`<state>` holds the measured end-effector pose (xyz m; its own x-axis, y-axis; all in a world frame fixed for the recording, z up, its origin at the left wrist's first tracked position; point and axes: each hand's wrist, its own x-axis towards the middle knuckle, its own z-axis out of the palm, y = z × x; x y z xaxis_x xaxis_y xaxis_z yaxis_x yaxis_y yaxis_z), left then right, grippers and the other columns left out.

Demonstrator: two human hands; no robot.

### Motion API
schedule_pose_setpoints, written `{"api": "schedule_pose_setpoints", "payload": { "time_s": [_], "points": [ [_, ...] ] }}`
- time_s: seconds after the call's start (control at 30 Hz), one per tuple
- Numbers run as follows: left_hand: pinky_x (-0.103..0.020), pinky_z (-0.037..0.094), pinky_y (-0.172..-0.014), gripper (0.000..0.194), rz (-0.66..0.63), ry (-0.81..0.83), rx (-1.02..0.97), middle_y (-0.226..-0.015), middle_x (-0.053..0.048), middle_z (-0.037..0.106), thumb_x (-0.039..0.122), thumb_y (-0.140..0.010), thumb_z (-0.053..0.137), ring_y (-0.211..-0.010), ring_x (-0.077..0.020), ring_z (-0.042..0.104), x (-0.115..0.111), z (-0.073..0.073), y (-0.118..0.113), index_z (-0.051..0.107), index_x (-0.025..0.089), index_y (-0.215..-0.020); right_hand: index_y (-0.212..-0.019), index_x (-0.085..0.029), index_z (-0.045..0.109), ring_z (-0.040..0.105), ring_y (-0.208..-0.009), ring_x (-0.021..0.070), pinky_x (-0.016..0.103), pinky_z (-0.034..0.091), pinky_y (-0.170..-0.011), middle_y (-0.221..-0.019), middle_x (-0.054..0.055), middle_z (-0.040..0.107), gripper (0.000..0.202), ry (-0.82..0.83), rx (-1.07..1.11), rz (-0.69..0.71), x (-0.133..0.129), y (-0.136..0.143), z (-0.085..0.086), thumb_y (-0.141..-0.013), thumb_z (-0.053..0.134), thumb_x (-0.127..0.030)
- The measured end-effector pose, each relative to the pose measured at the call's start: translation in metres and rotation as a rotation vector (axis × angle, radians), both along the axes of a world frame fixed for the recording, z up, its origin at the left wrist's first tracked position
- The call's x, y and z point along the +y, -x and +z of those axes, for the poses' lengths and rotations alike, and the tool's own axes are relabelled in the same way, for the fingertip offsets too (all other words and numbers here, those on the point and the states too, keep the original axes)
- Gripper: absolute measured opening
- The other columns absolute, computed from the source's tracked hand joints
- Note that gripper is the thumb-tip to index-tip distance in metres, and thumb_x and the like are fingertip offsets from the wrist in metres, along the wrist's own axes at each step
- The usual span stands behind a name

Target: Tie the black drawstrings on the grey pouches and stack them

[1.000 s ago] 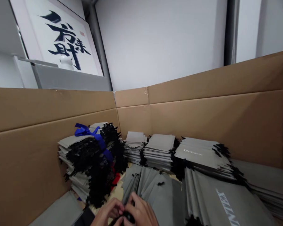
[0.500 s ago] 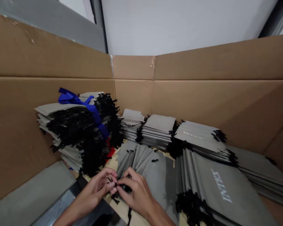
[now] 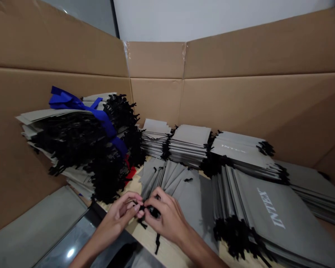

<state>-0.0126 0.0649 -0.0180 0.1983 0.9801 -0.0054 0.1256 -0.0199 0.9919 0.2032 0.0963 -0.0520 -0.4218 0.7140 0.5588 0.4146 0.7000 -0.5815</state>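
Observation:
My left hand (image 3: 125,210) and my right hand (image 3: 164,214) meet at the near edge of the table, fingertips pinched together. Between them is a thin black drawstring (image 3: 139,204), its exact shape partly covered by my fingers. One loose black cord end (image 3: 158,243) dangles below my right hand. Just beyond my hands lie fanned grey drawstring bags (image 3: 171,182), small black cord ends showing on them. To the right a thick stack of grey bags (image 3: 257,197) bears white "INTEX" lettering, its black cords bunched at the near corner.
Cardboard walls (image 3: 226,96) enclose the back and sides. A large pile of bags with black cords (image 3: 72,141), tied by a blue ribbon (image 3: 106,123), stands at left. Smaller bag stacks (image 3: 191,139) line the back. A grey flat bundle (image 3: 39,223) lies lower left.
The view has tilted down, so the bags and cardboard sit higher in the frame. Both hands stay together on the drawstring, with only slight finger movement.

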Motion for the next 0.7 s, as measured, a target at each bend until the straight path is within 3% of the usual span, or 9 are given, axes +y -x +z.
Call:
{"api": "schedule_pose_setpoints", "payload": {
  "time_s": [0.17, 0.4, 0.53, 0.7],
  "points": [
    [-0.037, 0.061, -0.093, 0.051, -0.005, 0.000, 0.014, -0.112, -0.008, 0.079, 0.064, -0.095, 0.080, -0.094, -0.0236, 0.078, 0.011, -0.008, -0.005, 0.071, 0.021, -0.121, -0.109, -0.025, 0.078, 0.067, -0.086, 0.0151, 0.025, 0.047, -0.074, -0.105, 0.003, 0.065, 0.016, 0.001, 0.008, -0.007, 0.004, -0.008, 0.001, -0.100, 0.065, -0.025],
    [-0.032, 0.058, -0.087, 0.051, -0.169, -0.013, 0.040, -0.095, -0.003, 0.076, 0.065, -0.092, 0.082, -0.086, -0.0201, 0.075, 0.046, -0.003, -0.007, 0.073, 0.019, -0.111, -0.106, -0.024, 0.076, 0.067, -0.082, 0.0155, 0.026, 0.047, -0.070, -0.104, 0.004, 0.066, 0.011, -0.025, 0.002, -0.096, 0.010, -0.014, -0.003, -0.102, 0.065, -0.025],
    [-0.029, 0.057, -0.080, 0.037, -0.263, 0.014, 0.077, -0.092, -0.002, 0.075, 0.051, -0.092, 0.085, -0.082, -0.0180, 0.072, 0.059, 0.003, -0.011, 0.074, 0.019, -0.108, -0.107, -0.025, 0.075, 0.067, -0.083, 0.0160, 0.025, 0.049, -0.073, -0.104, 0.004, 0.065, 0.012, -0.024, -0.028, -0.066, 0.008, -0.017, -0.004, -0.103, 0.064, -0.023],
    [-0.029, 0.058, -0.082, 0.027, -0.359, 0.008, 0.146, -0.094, -0.003, 0.076, 0.034, -0.089, 0.087, -0.087, -0.0184, 0.073, 0.061, 0.014, -0.008, 0.075, 0.020, -0.109, -0.109, -0.025, 0.074, 0.068, -0.084, 0.0158, 0.025, 0.050, -0.073, -0.105, 0.004, 0.065, 0.014, -0.029, -0.018, -0.064, 0.007, -0.019, -0.005, -0.103, 0.063, -0.022]
  ]
}}
